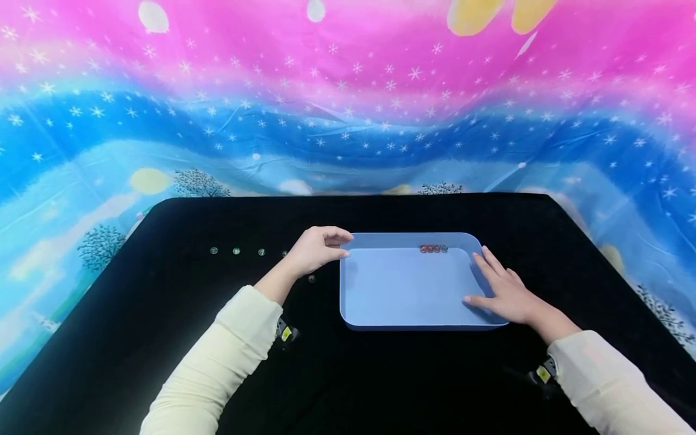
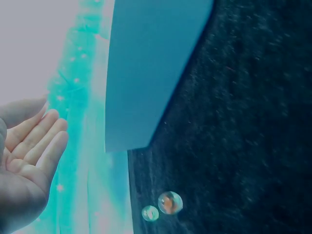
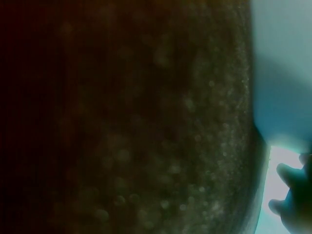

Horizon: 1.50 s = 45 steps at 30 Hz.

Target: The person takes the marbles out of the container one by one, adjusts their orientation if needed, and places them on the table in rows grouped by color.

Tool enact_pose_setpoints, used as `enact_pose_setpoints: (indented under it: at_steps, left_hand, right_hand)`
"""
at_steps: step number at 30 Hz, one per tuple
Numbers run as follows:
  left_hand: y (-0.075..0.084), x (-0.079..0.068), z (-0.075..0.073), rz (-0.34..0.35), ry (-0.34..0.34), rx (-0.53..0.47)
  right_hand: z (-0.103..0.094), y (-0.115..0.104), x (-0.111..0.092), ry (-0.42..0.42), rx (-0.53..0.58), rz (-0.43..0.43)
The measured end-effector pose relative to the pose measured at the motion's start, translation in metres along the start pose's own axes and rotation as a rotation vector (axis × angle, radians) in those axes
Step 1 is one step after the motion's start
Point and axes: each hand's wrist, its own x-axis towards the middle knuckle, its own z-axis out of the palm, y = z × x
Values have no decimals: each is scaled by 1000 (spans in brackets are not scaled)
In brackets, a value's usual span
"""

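Note:
A shallow light-blue tray (image 1: pixel 402 290) lies on the black cloth in the head view. At its far wall sits a short row of several reddish glass marbles (image 1: pixel 433 249). My left hand (image 1: pixel 318 249) is at the tray's far left corner, fingertips and thumb right at the rim. Its fingers look loosely bent around nothing in the left wrist view. My right hand (image 1: pixel 505 293) lies over the tray's right rim, fingers spread and fairly straight, the thumb reaching over the inside. Most of that hand is out of the right wrist view.
Several clear glass marbles (image 1: pixel 236 251) stand in a row on the black table (image 1: pixel 163 314) to the left. One more marble (image 1: pixel 312 278) lies nearer, between my left wrist and the tray. A pink and blue patterned curtain (image 1: pixel 348 121) hangs behind the table.

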Motion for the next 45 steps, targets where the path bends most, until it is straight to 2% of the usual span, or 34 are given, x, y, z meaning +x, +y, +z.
enact_pose_setpoints:
  at_steps: [6, 24, 45]
  left_hand:
    - [7, 6, 3, -23, -20, -15]
    - [27, 28, 14, -3, -58, 46]
    - [43, 53, 32, 74, -139, 91]
  right_hand:
    - [2, 0, 0, 7, -8, 7]
    - [0, -2, -1, 17, -14, -2]
    - [2, 0, 0, 27, -27, 5]
